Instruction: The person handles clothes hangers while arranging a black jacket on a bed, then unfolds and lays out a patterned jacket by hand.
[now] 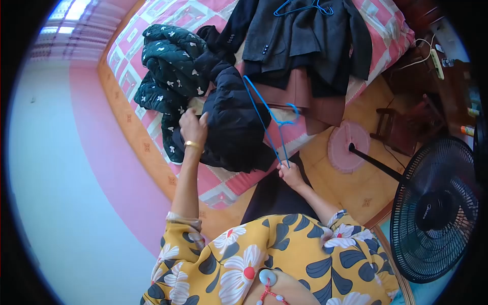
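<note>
The left hand [194, 128] reaches over the bed [223, 197] near its left edge, at the place where the black puffer jacket [236, 122] meets the dark green patterned garment [173, 58]. Its fingers are bent toward the cloth; I cannot tell whether they pinch it. The right hand [291, 174] is just off the bed's near edge, fingers pinching one end of the blue hanger [288, 122], which slants up beside the puffer jacket, its hook pointing to the right. The puffer jacket lies bunched along the near edge, the green garment beside it toward the left edge. Farther back, toward the far edge, the grey suit jacket [290, 43] lies partly over the brown garment [291, 89], with another hanger [297, 10] on top. Beyond the right edge, the black fan [432, 208] stands on the floor [325, 190].
</note>
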Demonstrator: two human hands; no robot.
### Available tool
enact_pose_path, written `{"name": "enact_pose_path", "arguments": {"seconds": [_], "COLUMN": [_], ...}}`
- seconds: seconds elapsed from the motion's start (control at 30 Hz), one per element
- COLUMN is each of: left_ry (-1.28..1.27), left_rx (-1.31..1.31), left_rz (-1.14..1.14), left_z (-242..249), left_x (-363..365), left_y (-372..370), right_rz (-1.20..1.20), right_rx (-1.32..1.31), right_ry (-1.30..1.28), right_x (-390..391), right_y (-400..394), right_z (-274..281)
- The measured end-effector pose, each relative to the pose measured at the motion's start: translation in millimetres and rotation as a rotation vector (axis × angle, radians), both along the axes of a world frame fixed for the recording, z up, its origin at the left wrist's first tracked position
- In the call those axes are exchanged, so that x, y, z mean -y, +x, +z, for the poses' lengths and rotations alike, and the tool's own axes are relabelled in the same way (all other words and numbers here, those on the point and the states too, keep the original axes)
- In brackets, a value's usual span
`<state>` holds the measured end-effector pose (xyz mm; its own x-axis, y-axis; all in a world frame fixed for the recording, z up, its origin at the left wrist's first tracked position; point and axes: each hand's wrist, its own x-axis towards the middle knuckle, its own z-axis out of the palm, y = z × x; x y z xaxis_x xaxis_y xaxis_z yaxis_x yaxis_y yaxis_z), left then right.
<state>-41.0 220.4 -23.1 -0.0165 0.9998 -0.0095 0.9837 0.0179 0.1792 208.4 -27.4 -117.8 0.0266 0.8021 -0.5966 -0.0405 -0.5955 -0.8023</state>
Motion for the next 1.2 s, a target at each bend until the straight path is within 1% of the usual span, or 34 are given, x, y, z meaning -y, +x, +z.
{"name": "enact_pose_path", "arguments": {"seconds": [0.03, 0.1, 0.13, 0.17, 0.2, 0.23, 0.3, 0.33, 0.37, 0.43, 0.47, 0.5, 0.53, 0.57, 0.6, 0.63, 0.67, 0.7, 0.73, 0.77, 0.8, 0.83, 0.87, 0.9, 0.93, 0.97, 1.0, 1.03, 1.07, 1.1, 1.13, 1.17, 1.2], "left_ry": [-0.047, -0.382, -0.483, -0.488, -0.533, -0.574, -0.37, -0.171, -0.144, -0.134, -0.049, 0.04, 0.068, 0.13, 0.153, 0.171, 0.197, 0.241, 0.265, 0.269, 0.353, 0.435, 0.444, 0.451, 0.427, 0.408, 0.388, 0.38, 0.407, 0.448, 0.439, 0.451, 0.438], "left_rx": [-0.076, -0.199, -0.276, -0.31, -0.234, -0.158, 0.028, 0.213, 0.551, 0.916, 1.055, 1.196, 1.345, 1.369, 1.199, 1.027, 1.023, 1.208, 1.367, 1.348, 1.373, 1.396, 1.506, 1.507, 1.537, 1.567, 1.629, 1.597, 1.572, 1.57, 1.639, 1.641, 1.547], "left_rz": [-0.005, 0.025, -0.033, -0.03, -0.007, 0.016, 0.043, -0.01, 0.045, 0.226, 0.303, 0.373, 0.454, 0.554, 0.469, 0.394, 0.396, 0.58, 0.782, 0.804, 0.876, 0.947, 1.003, 1.001, 0.989, 0.976, 0.989, 1.019, 1.04, 1.041, 1.053, 1.053, 0.971], "left_z": [7.6, 6.2, -5.3, -19.2, -38.4, -43.1, -42.8, -49.0, -40.7, 0.1, 18.9, 36.2, 51.8, 75.8, 70.9, 58.7, 54.0, 49.8, 47.1, 42.7, 38.8, 40.6, 44.1, 46.0, 47.0, 46.5, 22.6, 19.7, 13.5, 9.0, 7.7, 7.4, 0.4], "left_x": [-9.2, -17.0, -18.1, -16.6, -17.5, -22.2, -21.8, -25.5, -33.9, -41.6, -44.0, -45.2, -44.1, -41.6, -36.4, -32.1, -35.6, -33.2, -16.2, -2.6, 1.1, 4.6, 9.7, 15.3, 22.3, 25.8, 30.9, 44.5, 49.0, 47.6, 50.5, 51.6, 51.2], "left_y": [27.8, 74.0, 87.5, 93.5, 90.1, 89.4, 88.3, 77.2, 72.4, 73.9, 77.9, 82.7, 83.7, 92.7, 78.3, 61.5, 56.0, 48.3, 35.5, 27.6, 25.9, 27.6, 28.3, 29.7, 29.6, 26.7, -9.7, -23.8, -31.1, -33.2, -37.9, -42.5, -50.1], "right_rz": [0.009, 0.018, 0.019, 0.015, 0.002, -0.002, -0.013, -0.119, -0.221, -0.246, -0.288, -0.284, -0.196, -0.108, 0.1, 0.158, 0.112, 0.062, 0.061, 0.062, 0.006, 0.015, 0.115, 0.211, 0.394, 0.399, 0.3, 0.191, 0.174, 0.189, 0.193, 0.192, 0.323], "right_rx": [0.035, 0.074, 0.058, 0.042, 0.041, 0.048, 0.051, -0.053, -0.162, -0.228, -0.208, -0.227, -0.135, -0.039, 0.053, -0.042, 0.048, 0.13, 0.055, -0.011, -0.292, -0.298, -0.144, 0.014, 0.035, 0.033, -0.008, -0.062, -0.063, -0.063, -0.108, -0.154, 0.03], "right_ry": [-0.012, -0.027, -0.012, 0.0, -0.008, 0.023, 0.054, 0.099, 0.149, 0.374, 0.503, 0.522, 0.561, 0.6, 0.354, 0.153, 0.359, 0.552, 0.582, 0.625, 0.519, 0.523, 0.536, 0.549, 0.293, 0.303, 0.518, 0.697, 0.807, 0.815, 0.745, 0.678, 0.571], "right_x": [-2.4, -9.8, -12.7, -13.7, -14.6, -17.1, -27.9, -39.4, -55.3, -98.2, -105.8, -105.7, -98.7, -91.0, -70.1, -60.5, -69.2, -74.5, -80.0, -96.0, -107.2, -101.1, -87.4, -75.1, -63.1, -71.7, -84.3, -82.8, -91.1, -89.6, -85.3, -81.2, -65.6], "right_y": [-0.5, 4.7, 9.1, 13.5, 19.2, 26.3, 41.4, 47.1, 53.4, 77.4, 78.6, 70.1, 51.0, 28.5, 11.7, 12.3, 14.1, 17.2, 20.6, 31.6, 43.9, 34.6, 16.7, 4.8, 5.1, 5.6, 8.3, 7.9, 11.8, 9.6, 1.7, -9.6, -23.6], "right_z": [1.0, 2.1, 3.8, 5.9, 8.2, 11.7, 27.1, 48.3, 74.4, 162.4, 176.4, 165.1, 133.9, 96.2, 39.1, 27.1, 40.9, 71.2, 103.9, 134.1, 162.8, 140.7, 96.3, 59.3, 38.6, 45.3, 69.3, 99.5, 126.6, 120.2, 109.7, 94.5, 46.7]}}
